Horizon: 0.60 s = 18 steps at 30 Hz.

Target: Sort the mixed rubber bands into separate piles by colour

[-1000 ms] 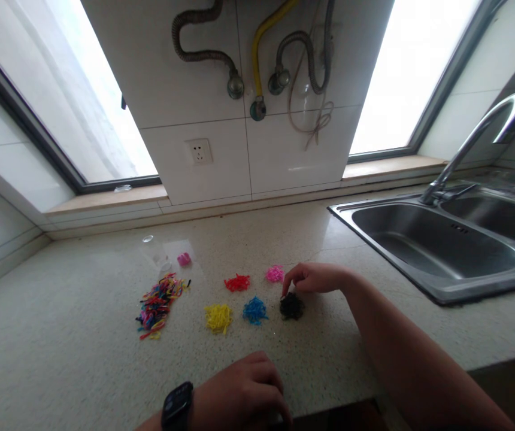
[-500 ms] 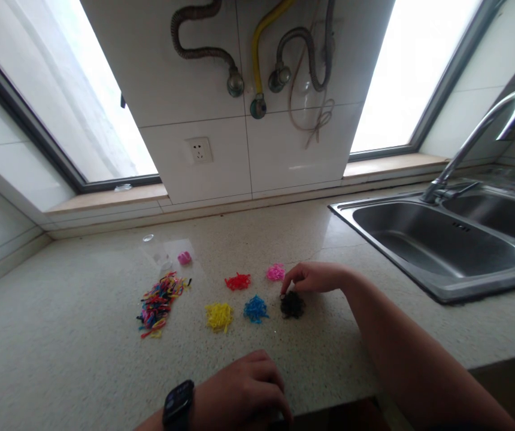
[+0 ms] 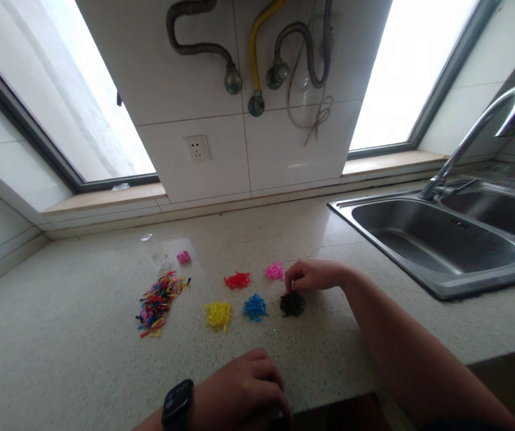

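Observation:
My right hand reaches in from the right, fingertips pinched together at the top edge of a black pile of what look like small rubber bands. Whatever sits in the pinch is too small to make out. Close by lie a pink pile, a blue pile, a red pile and a yellow pile. Near the counter's front edge rests my left hand, a watch on its wrist. Its fingers are curled under, and a dark shape beneath them is unclear.
Farther left spreads a mixed-colour heap of the same bands. Behind it lie a clear container on its side and a pink piece. A steel sink with a tall faucet is set into the counter at right.
My right hand has shifted slightly, its fingertips moving from the left side of the black pile to its top edge. My left hand stays in place.

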Tool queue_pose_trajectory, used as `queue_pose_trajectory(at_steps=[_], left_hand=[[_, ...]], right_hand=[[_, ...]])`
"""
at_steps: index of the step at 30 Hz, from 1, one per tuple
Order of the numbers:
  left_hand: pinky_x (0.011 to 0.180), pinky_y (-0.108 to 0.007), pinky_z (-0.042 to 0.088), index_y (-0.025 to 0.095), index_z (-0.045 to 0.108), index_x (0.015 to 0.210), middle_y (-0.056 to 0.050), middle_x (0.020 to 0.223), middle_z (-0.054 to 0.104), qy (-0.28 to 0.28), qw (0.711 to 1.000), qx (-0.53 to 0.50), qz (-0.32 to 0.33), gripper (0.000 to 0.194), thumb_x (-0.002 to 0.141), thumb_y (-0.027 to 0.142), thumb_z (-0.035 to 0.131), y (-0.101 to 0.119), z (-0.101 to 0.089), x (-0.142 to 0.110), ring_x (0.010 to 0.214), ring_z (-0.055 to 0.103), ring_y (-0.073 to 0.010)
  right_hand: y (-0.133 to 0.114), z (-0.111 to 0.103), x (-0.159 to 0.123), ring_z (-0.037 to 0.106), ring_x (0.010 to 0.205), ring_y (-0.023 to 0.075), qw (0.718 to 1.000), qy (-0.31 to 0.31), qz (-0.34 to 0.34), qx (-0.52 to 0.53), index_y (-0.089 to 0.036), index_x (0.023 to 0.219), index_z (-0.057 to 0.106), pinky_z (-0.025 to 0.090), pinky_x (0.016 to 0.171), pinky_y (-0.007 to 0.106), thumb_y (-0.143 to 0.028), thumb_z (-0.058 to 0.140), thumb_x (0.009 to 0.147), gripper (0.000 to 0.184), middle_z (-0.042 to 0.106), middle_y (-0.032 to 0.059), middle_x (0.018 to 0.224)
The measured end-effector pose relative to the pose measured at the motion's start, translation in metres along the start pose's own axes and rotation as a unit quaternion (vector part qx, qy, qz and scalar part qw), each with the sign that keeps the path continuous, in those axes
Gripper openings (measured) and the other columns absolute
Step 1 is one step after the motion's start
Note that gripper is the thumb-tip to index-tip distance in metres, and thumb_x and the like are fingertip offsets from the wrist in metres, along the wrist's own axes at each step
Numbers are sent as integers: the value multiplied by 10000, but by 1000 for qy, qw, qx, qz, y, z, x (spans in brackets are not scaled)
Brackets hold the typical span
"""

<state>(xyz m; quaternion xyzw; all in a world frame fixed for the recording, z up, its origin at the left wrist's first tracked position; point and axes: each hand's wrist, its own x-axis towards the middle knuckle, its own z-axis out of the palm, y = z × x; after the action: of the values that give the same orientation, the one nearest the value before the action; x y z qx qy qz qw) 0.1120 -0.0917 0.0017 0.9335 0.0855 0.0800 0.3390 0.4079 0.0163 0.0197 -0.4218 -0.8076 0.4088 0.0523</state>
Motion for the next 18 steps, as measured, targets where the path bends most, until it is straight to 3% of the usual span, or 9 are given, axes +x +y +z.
queue_pose_trajectory(at_steps=[7, 13, 15, 18], left_hand=[[805, -244, 456, 259, 654, 1025, -13, 984, 635, -1, 1000, 6, -4, 299, 820, 51, 590, 2, -2, 0, 935, 535, -158], [827, -246, 453, 254, 649, 1019, -8, 972, 633, 11, 1000, 5, 0, 310, 795, 43, 613, 0, 1, -1, 933, 535, -155], [834, -248, 450, 257, 645, 1034, -5, 980, 632, 7, 1000, 8, -1, 355, 772, 21, 611, 0, 1, -2, 940, 534, -154], [841, -252, 451, 261, 643, 1051, -8, 994, 632, 6, 1000, 7, 1, 379, 766, 16, 603, 0, 1, -2, 951, 532, -159]], right_hand=[[2, 0, 1, 584, 753, 147, 1000, 4, -14, 5, -175, 951, 774, 399, 705, 254, -208, 576, 814, 243, 702, 22, 837], [4, 1, 1, 515, 659, 123, 998, 44, -9, 40, -172, 919, 763, 371, 642, 248, -178, 570, 791, 232, 646, 2, 737], [7, 1, 3, 533, 687, 132, 995, 75, -27, 68, -167, 899, 749, 384, 665, 254, -191, 564, 798, 212, 657, 11, 763], [15, 1, 10, 540, 700, 144, 979, 177, -41, 94, -164, 872, 728, 389, 674, 268, -237, 554, 816, 198, 657, 24, 765]])
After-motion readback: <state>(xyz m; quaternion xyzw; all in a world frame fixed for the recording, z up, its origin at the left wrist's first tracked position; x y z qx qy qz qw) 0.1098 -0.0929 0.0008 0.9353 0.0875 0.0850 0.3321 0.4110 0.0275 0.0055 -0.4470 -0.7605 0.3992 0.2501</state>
